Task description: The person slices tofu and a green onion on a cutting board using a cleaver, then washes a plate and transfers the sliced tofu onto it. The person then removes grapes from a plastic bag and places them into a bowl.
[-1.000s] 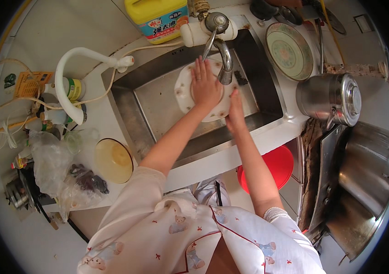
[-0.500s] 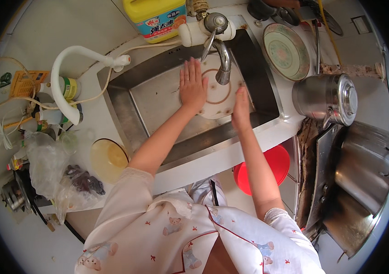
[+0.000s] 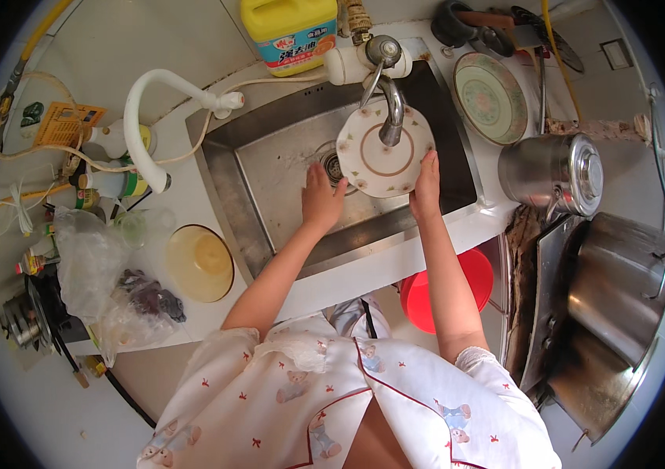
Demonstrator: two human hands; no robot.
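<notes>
A white plate (image 3: 373, 168) with a brown ring and small flowers round its rim is tilted under the chrome faucet (image 3: 392, 117) in the steel sink (image 3: 270, 172). My right hand (image 3: 426, 189) grips the plate's right edge, its thumb side against the rim. Beside the plate's lower left edge is my left hand (image 3: 321, 202), fingers apart and thumb pointing toward the rim; whether the thumb touches it I cannot tell. The drain (image 3: 334, 166) shows between that hand and the plate. The faucet spout hides part of the plate's face.
On the right of the counter are a green-rimmed dish (image 3: 491, 98) and a steel lidded pot (image 3: 555, 173). A yellow jug (image 3: 289, 39) stands behind the sink. To the left are an amber bowl (image 3: 201, 262), plastic bags (image 3: 98, 273) and a white curved spout (image 3: 139, 117). Below sits a red bucket (image 3: 457, 288).
My left hand has come off the plate's face and moved nearer to me, beside its edge. The plate has tilted and shifted, uncovering the drain. My right hand stays at its right edge.
</notes>
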